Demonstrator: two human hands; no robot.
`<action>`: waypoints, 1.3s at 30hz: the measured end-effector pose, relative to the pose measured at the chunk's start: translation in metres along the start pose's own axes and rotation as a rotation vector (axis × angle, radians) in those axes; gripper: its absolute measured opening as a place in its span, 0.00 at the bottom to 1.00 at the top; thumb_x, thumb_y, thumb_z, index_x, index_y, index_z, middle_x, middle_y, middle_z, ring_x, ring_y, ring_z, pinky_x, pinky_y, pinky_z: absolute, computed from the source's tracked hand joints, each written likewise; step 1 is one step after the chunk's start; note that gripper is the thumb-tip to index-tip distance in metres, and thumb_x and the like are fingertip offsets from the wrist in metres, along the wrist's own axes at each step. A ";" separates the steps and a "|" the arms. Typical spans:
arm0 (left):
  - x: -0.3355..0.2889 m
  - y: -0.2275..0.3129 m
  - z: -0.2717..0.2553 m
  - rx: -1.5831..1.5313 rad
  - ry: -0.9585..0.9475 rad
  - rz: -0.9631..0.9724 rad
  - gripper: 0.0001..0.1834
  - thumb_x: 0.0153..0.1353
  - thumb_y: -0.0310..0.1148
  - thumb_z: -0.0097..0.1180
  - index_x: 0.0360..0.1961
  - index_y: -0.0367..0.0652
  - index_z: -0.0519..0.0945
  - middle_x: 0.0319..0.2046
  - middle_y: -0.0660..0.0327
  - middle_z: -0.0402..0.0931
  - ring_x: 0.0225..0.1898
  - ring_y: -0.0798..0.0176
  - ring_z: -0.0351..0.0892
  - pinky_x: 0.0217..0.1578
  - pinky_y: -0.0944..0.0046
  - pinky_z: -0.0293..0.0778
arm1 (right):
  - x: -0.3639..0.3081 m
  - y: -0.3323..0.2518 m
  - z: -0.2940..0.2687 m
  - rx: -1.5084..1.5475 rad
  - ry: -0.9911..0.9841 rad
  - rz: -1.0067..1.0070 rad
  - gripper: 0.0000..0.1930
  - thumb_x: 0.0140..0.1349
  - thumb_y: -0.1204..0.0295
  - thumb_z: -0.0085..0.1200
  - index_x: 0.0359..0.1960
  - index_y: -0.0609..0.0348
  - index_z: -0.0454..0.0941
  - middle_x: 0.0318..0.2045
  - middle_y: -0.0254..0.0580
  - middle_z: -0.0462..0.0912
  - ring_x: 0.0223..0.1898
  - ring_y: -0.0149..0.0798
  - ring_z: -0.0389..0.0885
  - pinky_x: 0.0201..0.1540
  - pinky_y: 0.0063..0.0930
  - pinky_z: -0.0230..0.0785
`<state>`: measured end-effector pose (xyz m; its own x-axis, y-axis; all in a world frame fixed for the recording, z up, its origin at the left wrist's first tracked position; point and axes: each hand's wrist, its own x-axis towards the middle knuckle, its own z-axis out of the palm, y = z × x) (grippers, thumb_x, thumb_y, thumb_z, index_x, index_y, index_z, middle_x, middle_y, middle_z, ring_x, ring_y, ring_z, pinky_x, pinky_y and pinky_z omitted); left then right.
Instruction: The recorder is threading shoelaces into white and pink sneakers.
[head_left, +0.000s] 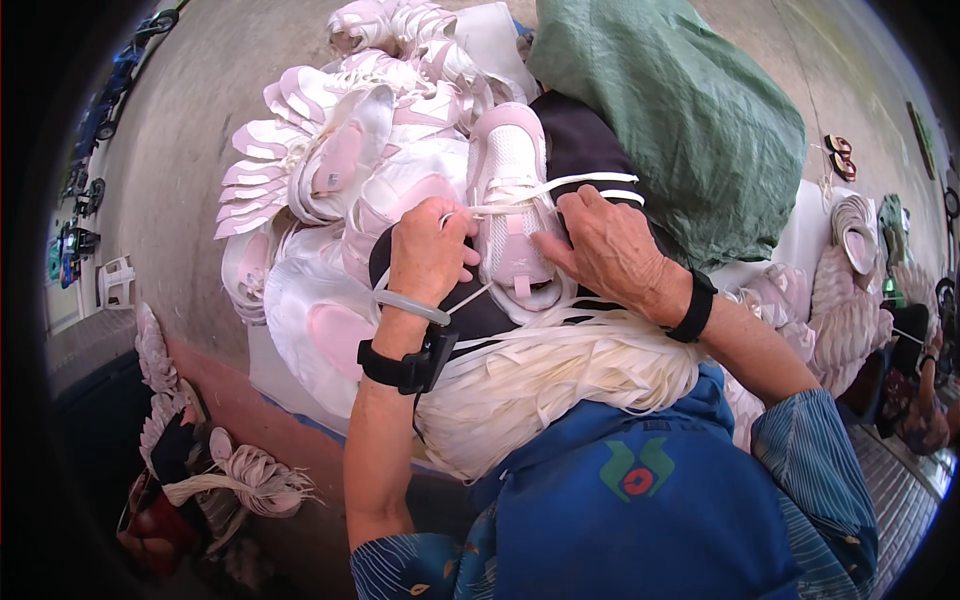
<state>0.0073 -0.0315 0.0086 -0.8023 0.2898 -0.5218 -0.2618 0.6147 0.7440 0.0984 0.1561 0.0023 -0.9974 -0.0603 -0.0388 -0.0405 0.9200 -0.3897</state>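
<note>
L hand [432, 250] pinched on lace [490, 211]; R hand [612, 250] at R edge of shoe [508, 160], can't tell grip. Grn/red logo [637, 470] btwn & below hands; floor [225, 75] fwd-L.

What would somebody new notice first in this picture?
Probably the pink-and-white shoe in the middle, between the person's left hand and right hand. Next might be the thick bundle of cream laces just below it, and the big green covering above the right hand.
</note>
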 end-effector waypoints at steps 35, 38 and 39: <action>-0.035 -0.022 0.027 0.521 0.174 0.493 0.23 0.56 0.29 0.56 0.51 0.30 0.66 0.41 0.41 0.71 0.42 0.40 0.75 0.41 0.50 0.75 | -0.002 -0.025 -0.012 0.218 -0.080 -0.421 0.06 0.51 0.76 0.54 0.29 0.65 0.72 0.31 0.47 0.71 0.30 0.47 0.78 0.29 0.36 0.74; -0.029 -0.015 0.025 0.549 0.165 0.407 0.20 0.56 0.30 0.53 0.49 0.30 0.69 0.39 0.42 0.73 0.40 0.40 0.77 0.41 0.50 0.74 | -0.015 -0.037 -0.019 0.463 -0.167 -0.507 0.06 0.57 0.74 0.53 0.31 0.62 0.72 0.34 0.50 0.71 0.29 0.51 0.77 0.31 0.39 0.73; -0.028 -0.014 0.025 0.549 0.163 0.410 0.20 0.56 0.30 0.53 0.49 0.30 0.69 0.39 0.42 0.73 0.40 0.40 0.77 0.41 0.50 0.74 | -0.015 -0.033 -0.019 0.493 -0.175 -0.505 0.06 0.57 0.72 0.53 0.32 0.61 0.72 0.36 0.50 0.72 0.28 0.51 0.77 0.32 0.40 0.73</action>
<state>0.0471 -0.0299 0.0021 -0.8597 0.4904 -0.1432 0.3532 0.7730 0.5269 0.1131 0.1336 0.0337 -0.8385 -0.5304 0.1247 -0.4205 0.4845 -0.7671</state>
